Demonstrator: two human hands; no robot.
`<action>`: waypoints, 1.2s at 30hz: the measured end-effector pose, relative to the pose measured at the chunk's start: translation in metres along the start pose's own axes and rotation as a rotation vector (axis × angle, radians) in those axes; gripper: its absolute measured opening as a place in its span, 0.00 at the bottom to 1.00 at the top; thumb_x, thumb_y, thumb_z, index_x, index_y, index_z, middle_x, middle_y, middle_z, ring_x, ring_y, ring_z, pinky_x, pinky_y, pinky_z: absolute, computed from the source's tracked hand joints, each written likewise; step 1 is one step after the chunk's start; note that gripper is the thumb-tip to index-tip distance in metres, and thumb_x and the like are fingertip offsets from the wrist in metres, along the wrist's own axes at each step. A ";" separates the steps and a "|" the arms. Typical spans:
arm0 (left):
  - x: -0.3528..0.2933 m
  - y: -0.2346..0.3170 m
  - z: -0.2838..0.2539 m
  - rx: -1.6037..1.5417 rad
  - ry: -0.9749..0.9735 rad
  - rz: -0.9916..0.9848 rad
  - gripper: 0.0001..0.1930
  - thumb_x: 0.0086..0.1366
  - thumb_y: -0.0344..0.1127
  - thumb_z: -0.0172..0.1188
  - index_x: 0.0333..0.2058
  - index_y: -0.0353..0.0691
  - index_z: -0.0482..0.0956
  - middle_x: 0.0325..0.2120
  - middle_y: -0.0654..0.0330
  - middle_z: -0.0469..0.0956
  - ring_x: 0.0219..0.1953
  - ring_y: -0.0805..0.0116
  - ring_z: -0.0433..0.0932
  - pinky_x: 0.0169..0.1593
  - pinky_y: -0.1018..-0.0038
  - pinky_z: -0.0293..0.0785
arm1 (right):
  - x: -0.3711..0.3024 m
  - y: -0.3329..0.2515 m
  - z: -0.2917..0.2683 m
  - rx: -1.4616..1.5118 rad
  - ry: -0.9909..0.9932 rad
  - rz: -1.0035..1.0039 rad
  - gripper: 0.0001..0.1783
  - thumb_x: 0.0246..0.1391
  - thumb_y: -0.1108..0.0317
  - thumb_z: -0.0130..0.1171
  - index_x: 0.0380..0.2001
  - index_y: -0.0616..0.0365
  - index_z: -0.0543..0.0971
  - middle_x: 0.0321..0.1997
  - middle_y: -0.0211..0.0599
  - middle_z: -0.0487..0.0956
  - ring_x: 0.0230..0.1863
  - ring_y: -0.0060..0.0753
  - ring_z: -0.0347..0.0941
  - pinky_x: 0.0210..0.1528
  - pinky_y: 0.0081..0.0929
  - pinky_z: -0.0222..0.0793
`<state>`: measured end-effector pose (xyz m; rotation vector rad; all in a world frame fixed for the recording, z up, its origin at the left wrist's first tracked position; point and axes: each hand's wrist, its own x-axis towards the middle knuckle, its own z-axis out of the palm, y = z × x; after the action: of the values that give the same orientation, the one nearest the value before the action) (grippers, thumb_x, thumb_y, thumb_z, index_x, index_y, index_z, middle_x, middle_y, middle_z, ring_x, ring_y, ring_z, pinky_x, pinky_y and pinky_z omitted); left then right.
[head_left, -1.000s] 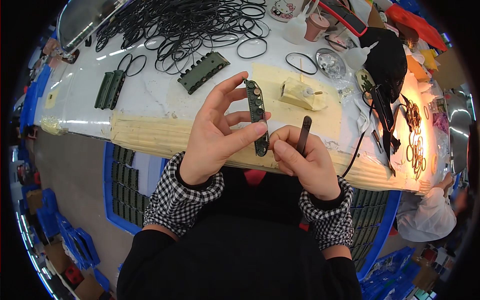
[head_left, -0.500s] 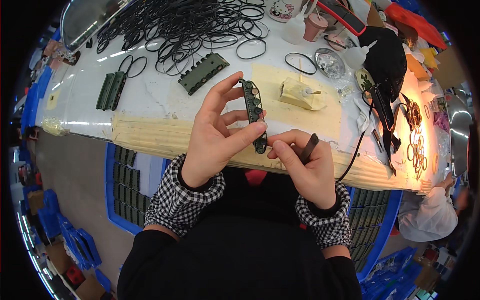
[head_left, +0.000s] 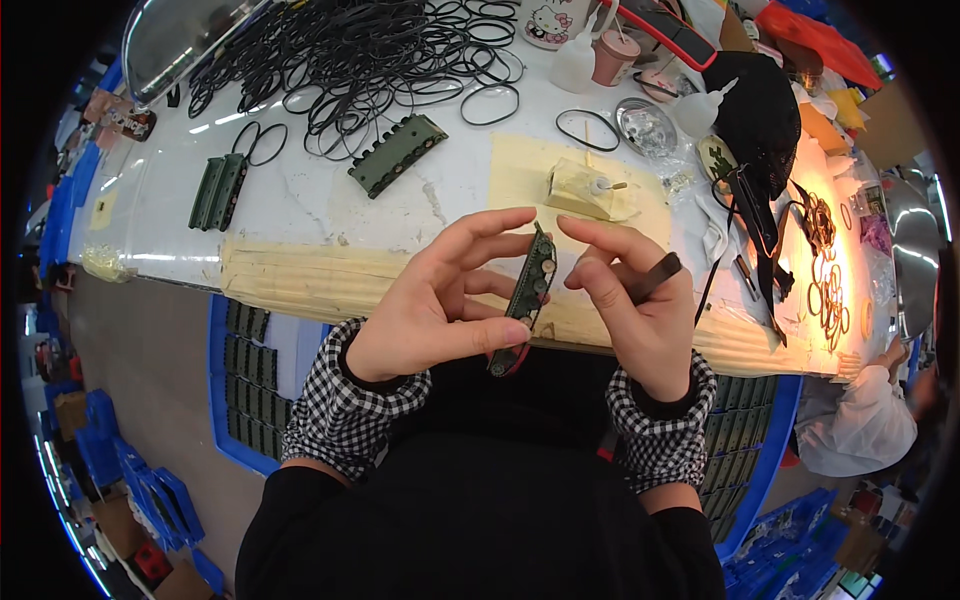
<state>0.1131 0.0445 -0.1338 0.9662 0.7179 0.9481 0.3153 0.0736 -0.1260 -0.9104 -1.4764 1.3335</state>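
Close to the table's front edge, my left hand [head_left: 425, 315] grips a green toy tank hull [head_left: 528, 290], thumb low on its wheeled side and fingers behind. The hull stands on end, its top leaning right, and a thin black track band runs along its edge. Beside its upper end is my right hand [head_left: 635, 315], thumb and forefinger apart from each other. A dark, flat-ended tool [head_left: 656, 278] is tucked in that hand's curled fingers; its other end is hidden. Two more green hulls, one in the middle [head_left: 398, 155] and one at left [head_left: 218, 190], lie on the table.
A tangled heap of black rubber bands [head_left: 350, 60] covers the table's back left. Behind my right hand stands a yellow tape-wrapped block [head_left: 590, 190]. Squeeze bottles, a metal dish [head_left: 645, 127] and a black bag [head_left: 760, 120] crowd the right. Blue trays [head_left: 215, 380] of green parts sit below.
My left hand has brought the hull down toward me, its top now leaning right. My right hand has moved from the hull's lower end to beside its upper end, thumb and forefinger parting.
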 end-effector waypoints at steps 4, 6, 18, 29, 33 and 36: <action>-0.003 -0.002 -0.003 -0.088 -0.136 -0.081 0.42 0.54 0.20 0.62 0.65 0.36 0.51 0.60 0.47 0.63 0.55 0.55 0.73 0.57 0.65 0.72 | 0.006 0.001 -0.014 0.130 -0.246 0.112 0.15 0.56 0.74 0.61 0.48 0.62 0.77 0.27 0.22 0.75 0.22 0.06 0.61 0.23 0.09 0.54; -0.004 -0.005 -0.008 -0.093 -0.201 -0.120 0.40 0.55 0.19 0.61 0.65 0.35 0.51 0.60 0.47 0.63 0.56 0.55 0.72 0.57 0.64 0.73 | 0.006 0.009 -0.023 0.123 -0.339 0.151 0.16 0.55 0.73 0.62 0.48 0.61 0.77 0.26 0.21 0.75 0.21 0.05 0.60 0.22 0.08 0.53; 0.001 -0.011 0.007 -0.015 -0.068 0.080 0.30 0.65 0.25 0.55 0.64 0.39 0.55 0.51 0.55 0.66 0.47 0.68 0.75 0.48 0.76 0.76 | 0.001 0.005 -0.006 0.058 -0.118 0.079 0.14 0.57 0.73 0.60 0.47 0.62 0.78 0.24 0.20 0.75 0.19 0.02 0.56 0.21 0.08 0.49; 0.005 -0.024 0.017 0.177 0.222 0.312 0.22 0.67 0.26 0.51 0.58 0.38 0.59 0.49 0.56 0.65 0.51 0.65 0.75 0.50 0.74 0.76 | -0.020 -0.015 -0.006 -0.202 0.153 -0.344 0.32 0.65 0.44 0.42 0.36 0.66 0.81 0.28 0.41 0.79 0.30 0.31 0.76 0.34 0.21 0.69; 0.006 -0.025 0.024 0.095 0.239 0.348 0.19 0.66 0.23 0.51 0.54 0.37 0.63 0.49 0.61 0.66 0.48 0.73 0.74 0.48 0.79 0.75 | -0.018 -0.015 0.001 -0.364 0.134 -0.381 0.15 0.52 0.67 0.64 0.41 0.66 0.80 0.34 0.43 0.81 0.34 0.34 0.78 0.37 0.24 0.72; 0.004 -0.023 0.025 0.118 0.213 0.339 0.19 0.66 0.22 0.51 0.55 0.37 0.62 0.49 0.61 0.66 0.48 0.73 0.74 0.44 0.80 0.76 | -0.019 -0.011 0.006 -0.391 0.126 -0.416 0.15 0.48 0.74 0.67 0.41 0.66 0.80 0.36 0.43 0.81 0.35 0.35 0.78 0.38 0.24 0.73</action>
<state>0.1439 0.0335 -0.1453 1.1240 0.8099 1.3319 0.3163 0.0526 -0.1175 -0.8485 -1.7425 0.6861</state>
